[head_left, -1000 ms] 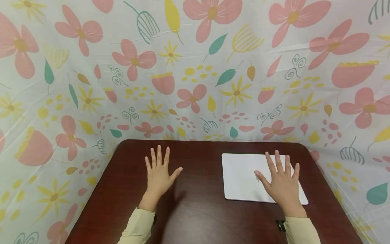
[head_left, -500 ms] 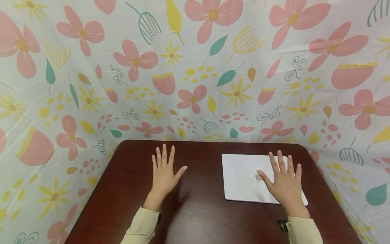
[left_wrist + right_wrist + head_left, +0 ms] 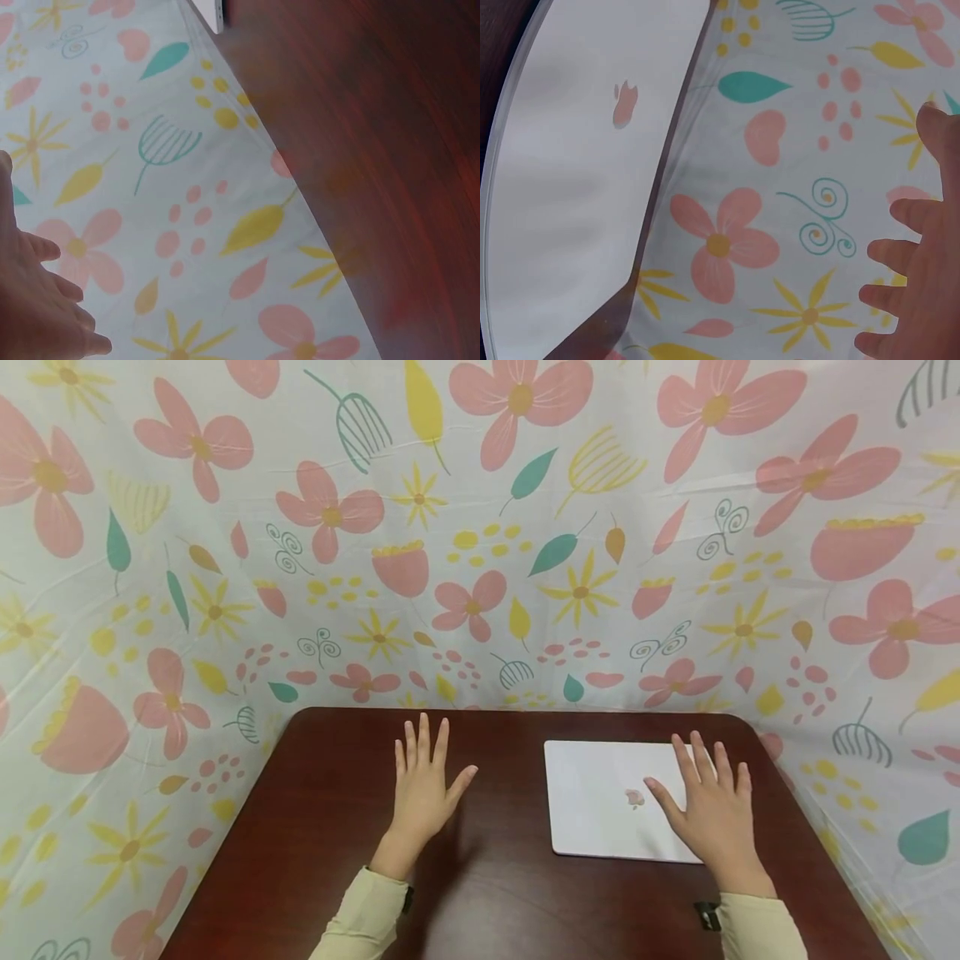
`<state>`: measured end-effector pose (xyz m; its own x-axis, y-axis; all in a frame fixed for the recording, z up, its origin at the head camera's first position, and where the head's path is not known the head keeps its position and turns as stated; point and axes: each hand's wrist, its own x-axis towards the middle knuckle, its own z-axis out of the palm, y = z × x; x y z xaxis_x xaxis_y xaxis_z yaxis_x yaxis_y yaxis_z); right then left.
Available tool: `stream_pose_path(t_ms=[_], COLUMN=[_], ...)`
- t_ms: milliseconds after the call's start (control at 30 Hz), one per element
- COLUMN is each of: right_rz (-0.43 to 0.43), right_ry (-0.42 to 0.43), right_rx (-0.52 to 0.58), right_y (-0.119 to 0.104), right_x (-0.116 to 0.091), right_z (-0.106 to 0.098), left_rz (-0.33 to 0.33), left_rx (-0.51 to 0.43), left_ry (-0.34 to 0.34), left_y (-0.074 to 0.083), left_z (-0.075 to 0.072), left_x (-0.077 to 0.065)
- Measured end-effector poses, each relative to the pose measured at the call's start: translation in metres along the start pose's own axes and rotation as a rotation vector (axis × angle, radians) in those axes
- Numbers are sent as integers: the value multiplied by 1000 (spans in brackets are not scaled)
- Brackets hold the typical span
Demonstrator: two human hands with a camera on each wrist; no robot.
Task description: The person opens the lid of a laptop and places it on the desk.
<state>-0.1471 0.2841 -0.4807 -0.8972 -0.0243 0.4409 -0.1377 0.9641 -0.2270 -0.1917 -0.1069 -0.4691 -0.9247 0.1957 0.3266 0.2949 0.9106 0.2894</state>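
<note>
A closed silver laptop (image 3: 600, 802) with a fruit-shaped logo (image 3: 634, 798) on its lid lies on the right half of the table. My right hand (image 3: 716, 822) is over the laptop's right side in the head view, fingers spread and holding nothing. To the left, my left hand (image 3: 422, 797) hovers over bare tabletop with its fingers straight and its thumb out to the side. In the right wrist view the laptop (image 3: 577, 187) fills the left, and my right hand (image 3: 922, 247) shows at the right edge. The left wrist view has my left hand (image 3: 37, 292) at lower left.
The dark reddish-brown table (image 3: 510, 902) has rounded far corners. A white cloth (image 3: 480, 527) printed with flowers and leaves hangs behind the table and along both sides. Each wrist wears a dark strap beside its cream sleeve (image 3: 363, 914).
My left hand has moved to the right over the table. The right hand has shifted slightly right, so more of the logo shows. The laptop stays in place.
</note>
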Motion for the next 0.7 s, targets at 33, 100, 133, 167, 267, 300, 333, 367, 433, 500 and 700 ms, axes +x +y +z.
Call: stream_pose_path(t_ms=[33, 100, 133, 167, 267, 300, 333, 367, 433, 500, 700], right_rz=[0, -2, -5, -8, -21, -23, -25, -25, -21, -14, 9], right_ry=[0, -3, -3, -2, 3, 4, 4, 4, 4, 6, 5], right_rx=[3, 7, 9, 13, 25, 29, 34, 38, 44, 51, 57], right_y=[1, 3, 4, 5, 9, 11, 13, 14, 18, 21, 29], right_x=[0, 0, 1, 1, 0, 0, 0, 0, 0, -1, -2], right_z=[0, 0, 0, 0, 1, 2, 2, 2, 2, 2, 2], left_rz=[2, 10, 12, 16, 28, 29, 32, 33, 34, 37, 57], left_rx=[-8, -20, -26, -41, -80, -95, -110, -128, -155, -189, -256], left_ry=[3, 16, 20, 26, 42, 49, 57, 66, 85, 105, 116], left_y=[1, 4, 5, 7, 13, 15, 17, 19, 24, 28, 40], left_z=[1, 3, 4, 5, 7, 8, 9, 10, 13, 16, 26], left_x=[1, 2, 2, 2, 3, 3, 4, 4, 4, 4, 3])
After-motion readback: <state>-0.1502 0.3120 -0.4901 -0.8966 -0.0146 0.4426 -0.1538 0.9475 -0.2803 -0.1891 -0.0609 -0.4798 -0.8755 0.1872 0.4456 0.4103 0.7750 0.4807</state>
